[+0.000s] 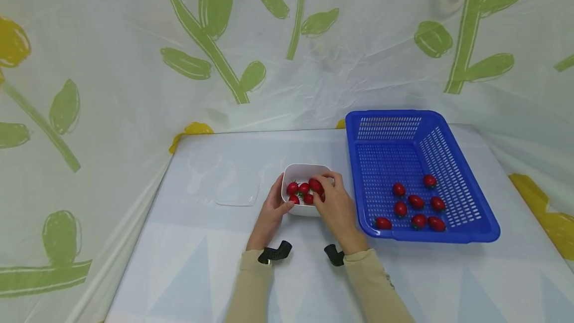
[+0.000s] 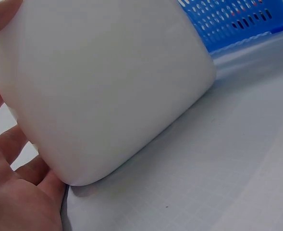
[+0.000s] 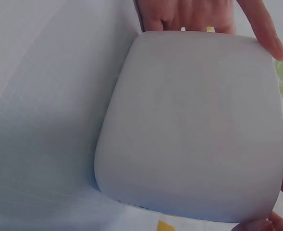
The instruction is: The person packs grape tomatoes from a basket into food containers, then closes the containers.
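A white square plastic container (image 1: 307, 210) stands on the table with several red cherry tomatoes (image 1: 304, 188) in it. My left hand (image 1: 270, 213) grips its left side, thumb over the front rim and fingers along the outer wall. My right hand (image 1: 336, 208) reaches over the right rim, its fingers curled around a cherry tomato (image 1: 315, 185) inside. Both wrist views are mostly filled by the outer wall (image 2: 107, 91) of the container, which hides the tomatoes there. Past the wall's edge, fingertips of my right hand (image 3: 256, 225) show in the right wrist view.
To the right stands a blue perforated basket (image 1: 352, 163) with several cherry tomatoes (image 1: 416, 202) near its front. A clear square lid (image 1: 236, 188) lies on the table (image 1: 188, 223) left of the container. Behind the table hangs a flower-print sheet (image 1: 358, 79).
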### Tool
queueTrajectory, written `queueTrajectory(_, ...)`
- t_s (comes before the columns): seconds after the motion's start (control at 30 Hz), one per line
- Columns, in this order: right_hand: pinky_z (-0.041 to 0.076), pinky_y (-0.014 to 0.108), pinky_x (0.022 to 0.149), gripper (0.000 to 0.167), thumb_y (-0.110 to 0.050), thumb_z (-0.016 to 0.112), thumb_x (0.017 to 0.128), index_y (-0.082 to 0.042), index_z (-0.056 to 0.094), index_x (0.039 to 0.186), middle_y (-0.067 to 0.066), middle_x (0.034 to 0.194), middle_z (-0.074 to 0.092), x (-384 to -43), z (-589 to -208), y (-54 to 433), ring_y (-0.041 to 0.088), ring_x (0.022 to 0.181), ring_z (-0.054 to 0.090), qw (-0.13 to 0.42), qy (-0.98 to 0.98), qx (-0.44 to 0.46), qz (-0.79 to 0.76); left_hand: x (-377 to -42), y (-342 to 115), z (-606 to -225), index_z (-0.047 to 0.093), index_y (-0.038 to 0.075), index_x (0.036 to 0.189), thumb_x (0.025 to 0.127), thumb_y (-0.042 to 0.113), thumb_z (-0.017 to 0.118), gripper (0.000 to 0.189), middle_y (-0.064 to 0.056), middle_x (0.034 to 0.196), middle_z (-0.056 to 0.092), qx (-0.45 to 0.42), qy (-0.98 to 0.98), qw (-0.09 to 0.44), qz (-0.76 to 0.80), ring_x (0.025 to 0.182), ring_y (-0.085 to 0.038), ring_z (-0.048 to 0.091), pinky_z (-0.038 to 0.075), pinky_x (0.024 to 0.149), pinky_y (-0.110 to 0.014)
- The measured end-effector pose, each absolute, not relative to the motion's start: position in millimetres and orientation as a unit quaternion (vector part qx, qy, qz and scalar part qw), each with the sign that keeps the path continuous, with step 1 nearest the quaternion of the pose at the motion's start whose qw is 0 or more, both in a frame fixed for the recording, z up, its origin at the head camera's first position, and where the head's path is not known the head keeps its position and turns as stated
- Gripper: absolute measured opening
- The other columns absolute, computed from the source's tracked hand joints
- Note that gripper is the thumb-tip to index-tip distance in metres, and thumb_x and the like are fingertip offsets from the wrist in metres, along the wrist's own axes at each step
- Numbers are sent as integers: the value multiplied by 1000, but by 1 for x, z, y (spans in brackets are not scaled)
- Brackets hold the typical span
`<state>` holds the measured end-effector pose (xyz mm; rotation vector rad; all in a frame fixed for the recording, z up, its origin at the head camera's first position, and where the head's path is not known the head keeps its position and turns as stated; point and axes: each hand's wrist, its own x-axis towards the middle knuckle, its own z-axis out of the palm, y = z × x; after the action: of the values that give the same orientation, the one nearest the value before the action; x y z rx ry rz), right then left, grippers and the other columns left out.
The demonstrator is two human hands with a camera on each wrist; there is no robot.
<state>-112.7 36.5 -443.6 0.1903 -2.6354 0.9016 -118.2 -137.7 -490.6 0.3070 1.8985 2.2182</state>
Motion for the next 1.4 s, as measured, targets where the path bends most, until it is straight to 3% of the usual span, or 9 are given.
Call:
queueTrajectory(0.13,42,18,46,36,-9,66,75,-15,61,110,5,117,45,-112,-444,36,11,61,52,174,-929,68,318,-118,-138,-491,18,27,143,87,9,55,69,10,146,16,100,647,102,749,134,-13,11,27,102,-39)
queueTrajectory(0.4,39,18,45,36,-8,67,76,-16,61,110,5,118,46,-112,-444,36,10,62,48,181,-927,73,320,-127,-139,-512,23,33,140,86,6,55,68,16,144,20,103,630,97,764,132,-5,14,26,102,-29)
queueTrajectory(0.7,40,18,45,30,-13,63,80,-14,61,110,4,115,47,-110,-443,38,11,65,50,179,-922,71,336,-126,-138,-514,23,36,139,86,8,55,69,16,144,18,97,635,98,760,133,-9,11,28,101,-37)
queueTrajectory(1.0,42,19,46,31,-16,60,84,-17,55,115,0,92,56,-106,-430,42,14,70,52,161,-909,104,369,-126,-137,-514,23,35,140,86,8,55,68,15,144,18,99,631,96,763,133,-11,11,28,101,-38)
queueTrajectory(1.23,49,24,61,32,-15,60,85,-13,56,117,-5,91,58,-103,-406,48,10,76,53,58,-877,155,451,-126,-136,-515,23,35,140,87,7,53,68,16,144,18,100,624,101,768,133,-10,12,27,102,-37)
queueTrajectory(1.4,49,25,66,34,-22,58,86,-21,53,120,-5,98,58,-101,-391,55,9,82,54,-44,-867,183,461,-125,-136,-516,21,35,140,87,6,53,68,15,145,17,103,620,105,770,133,-11,12,26,102,-37)
